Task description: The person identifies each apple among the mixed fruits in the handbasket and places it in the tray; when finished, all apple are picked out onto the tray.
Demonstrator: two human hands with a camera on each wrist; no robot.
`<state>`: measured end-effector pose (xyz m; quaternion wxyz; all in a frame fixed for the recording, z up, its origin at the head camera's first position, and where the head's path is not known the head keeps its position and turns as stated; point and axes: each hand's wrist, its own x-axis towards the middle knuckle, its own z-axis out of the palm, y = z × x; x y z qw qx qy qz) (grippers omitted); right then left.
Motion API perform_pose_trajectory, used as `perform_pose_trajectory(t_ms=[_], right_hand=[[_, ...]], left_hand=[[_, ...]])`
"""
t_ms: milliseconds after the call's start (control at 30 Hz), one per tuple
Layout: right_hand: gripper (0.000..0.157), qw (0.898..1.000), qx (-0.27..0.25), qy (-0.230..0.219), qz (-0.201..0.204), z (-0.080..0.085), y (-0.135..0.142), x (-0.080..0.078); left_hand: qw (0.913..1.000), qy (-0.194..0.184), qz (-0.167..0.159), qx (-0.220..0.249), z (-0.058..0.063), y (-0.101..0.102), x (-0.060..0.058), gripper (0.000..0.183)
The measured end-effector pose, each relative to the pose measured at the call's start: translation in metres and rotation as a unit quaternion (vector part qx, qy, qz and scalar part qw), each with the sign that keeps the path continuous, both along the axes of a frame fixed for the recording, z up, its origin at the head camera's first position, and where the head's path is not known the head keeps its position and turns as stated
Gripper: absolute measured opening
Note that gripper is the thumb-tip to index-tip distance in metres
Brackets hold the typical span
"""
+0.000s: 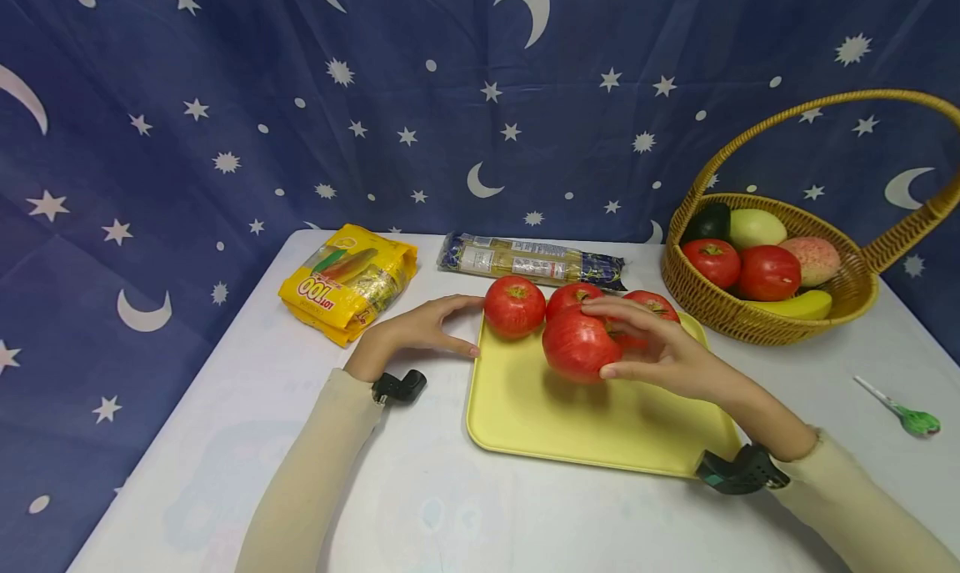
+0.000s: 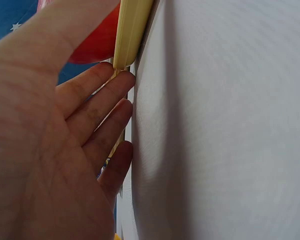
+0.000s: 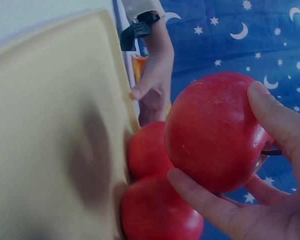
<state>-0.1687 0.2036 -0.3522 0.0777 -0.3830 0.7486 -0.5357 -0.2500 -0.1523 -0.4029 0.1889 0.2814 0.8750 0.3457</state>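
My right hand (image 1: 671, 358) grips a red apple (image 1: 576, 344) between thumb and fingers, held above the yellow tray (image 1: 585, 431). In the right wrist view the held apple (image 3: 215, 132) has its stem facing the palm, and a shadow falls on the tray below. Three more red apples stand along the tray's far side: one at the left corner (image 1: 514, 308), one in the middle (image 1: 572, 296) and one to the right (image 1: 652, 304), partly hidden by the hand. My left hand (image 1: 420, 329) is at the tray's left edge, fingers extended, with fingertips right at the rim in the left wrist view.
Behind the tray lies a long clear packet (image 1: 532, 260) with dark ends. A yellow bag (image 1: 348, 283) sits at the back left. At the right stands a wicker basket (image 1: 757, 327) with a tall handle, holding several fruits. Near the right edge lies a green lollipop (image 1: 918, 423).
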Motion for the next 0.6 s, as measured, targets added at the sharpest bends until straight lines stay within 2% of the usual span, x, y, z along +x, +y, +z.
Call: perform_pose_trajectory(t_ms=[300, 600], right_hand=[[0.068, 0.999, -0.018, -0.032, 0.023, -0.012, -0.012, -0.001], [0.063, 0.999, 0.004, -0.043, 0.021, -0.02, -0.021, 0.0]], left_hand=[[0.9998, 0.015, -0.014, 0.005, 0.003, 0.001, 0.002, 0.084], [0.9998, 0.017, -0.013, 0.006, 0.003, 0.001, 0.002, 0.084]])
